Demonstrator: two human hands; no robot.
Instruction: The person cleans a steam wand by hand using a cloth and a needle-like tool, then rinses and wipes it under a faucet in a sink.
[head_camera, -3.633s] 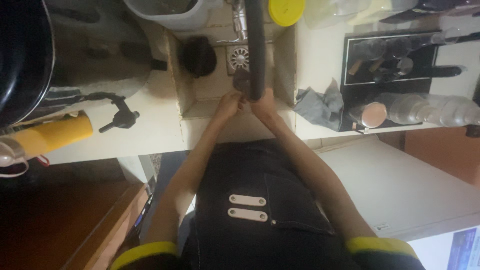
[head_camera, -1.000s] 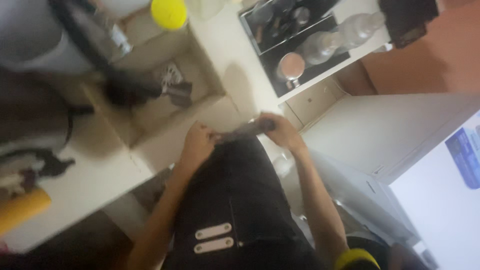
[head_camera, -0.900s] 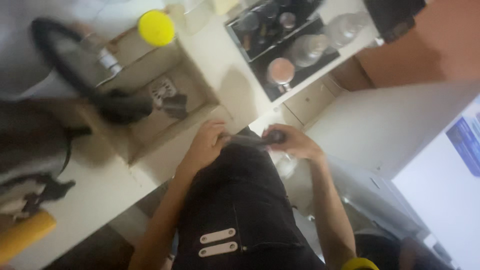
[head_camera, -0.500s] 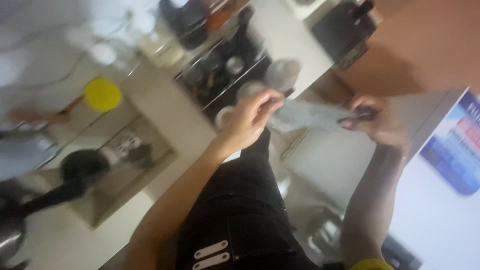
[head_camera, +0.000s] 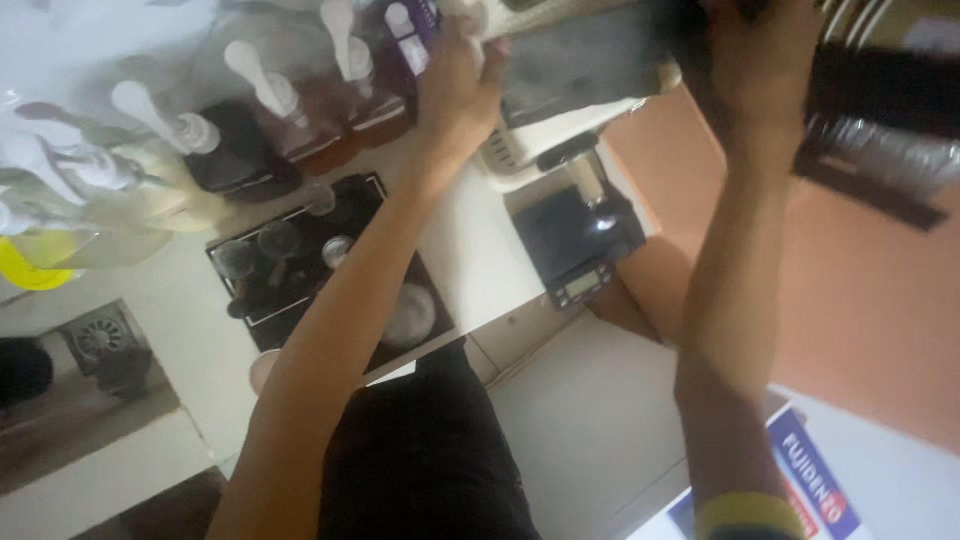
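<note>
Overhead, stretched as a grey cloth (head_camera: 590, 60) between left hand (head_camera: 455, 85) and right hand (head_camera: 750, 70), fingers pinching opposite edges. Likely soft, light, limp; best gripped at the corners, above the pump bottles (head_camera: 260, 110).

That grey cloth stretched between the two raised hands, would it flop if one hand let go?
Probably yes. The grey cloth looks thin and soft, spread only because the left hand and right hand pull it apart. It seems light, so unlikely to slip, though blur hides its texture.
</note>
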